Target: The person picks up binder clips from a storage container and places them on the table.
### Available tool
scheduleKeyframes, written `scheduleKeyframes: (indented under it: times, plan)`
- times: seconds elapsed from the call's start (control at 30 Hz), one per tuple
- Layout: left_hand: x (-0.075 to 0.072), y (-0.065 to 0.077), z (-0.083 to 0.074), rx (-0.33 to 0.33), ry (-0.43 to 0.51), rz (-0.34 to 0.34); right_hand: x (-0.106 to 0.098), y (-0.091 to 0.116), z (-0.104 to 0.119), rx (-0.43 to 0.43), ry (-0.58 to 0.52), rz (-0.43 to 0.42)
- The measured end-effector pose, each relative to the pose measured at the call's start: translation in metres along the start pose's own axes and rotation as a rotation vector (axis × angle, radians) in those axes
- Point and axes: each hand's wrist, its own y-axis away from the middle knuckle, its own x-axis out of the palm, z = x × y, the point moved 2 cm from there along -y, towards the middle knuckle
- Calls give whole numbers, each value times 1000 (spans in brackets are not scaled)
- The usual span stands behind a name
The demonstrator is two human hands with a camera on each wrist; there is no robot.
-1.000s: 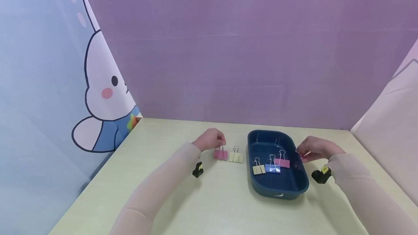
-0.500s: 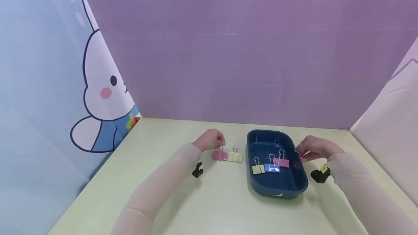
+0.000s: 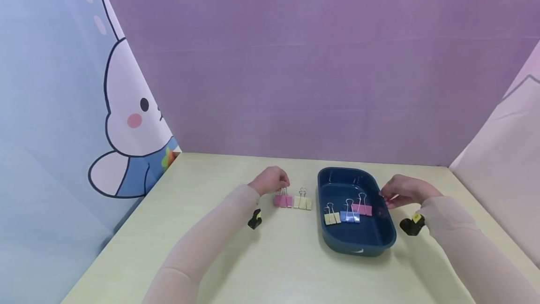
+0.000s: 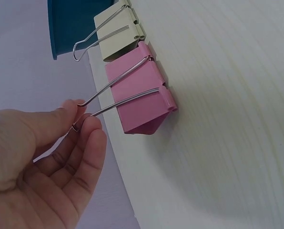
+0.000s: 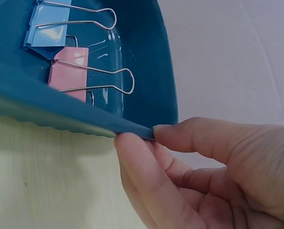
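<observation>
With thumb and fingertips my left hand (image 4: 51,157) pinches the wire handles of a pink binder clip (image 4: 137,90), which stands on the table. Right beside that clip is a pale yellow binder clip (image 3: 303,202). My right hand (image 5: 194,167) grips the side rim of a dark blue tray (image 5: 132,125), thumb on the inner side and fingers outside. Inside the tray stand a yellow binder clip (image 3: 332,218), a blue binder clip (image 3: 350,216) and a pink binder clip (image 5: 69,71), their wire handles pointing up in the head view.
The pale wooden table (image 3: 270,257) ends at a purple cloth backdrop (image 3: 278,69). A blue curtain with a cartoon rabbit (image 3: 131,107) hangs on the left, a pale cloth (image 3: 506,154) on the right. A small black device (image 3: 255,219) sits at the left wrist, another black device (image 3: 411,225) at the right.
The whole head view has shifted slightly to the left. Both hands keep their holds, and the clips and tray stay in place relative to each other.
</observation>
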Motion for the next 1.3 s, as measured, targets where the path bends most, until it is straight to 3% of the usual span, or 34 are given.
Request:
scheduleKeyframes:
  times: [0.53, 0.73, 0.9, 1.03, 1.13, 1.3]
  plan:
    - [1, -2, 3, -16, -38, -14, 0, -2, 0, -4, -7, 5]
    - [-6, -5, -6, -31, -39, -68, 0, 0, 0, -7, -2, 4]
    - [-9, -13, -28, 24, -109, -165, -1, 1, -1, -13, -1, 4]
    - [-8, -15, -58, 96, -142, -190, 0, 1, -1, -16, 1, 0]
    - [-4, -14, -82, 154, -166, -157, 0, 1, -1, -12, 1, -6]
    - [10, -11, -112, 234, -242, -37, 1, 2, -1, -18, -3, 0]
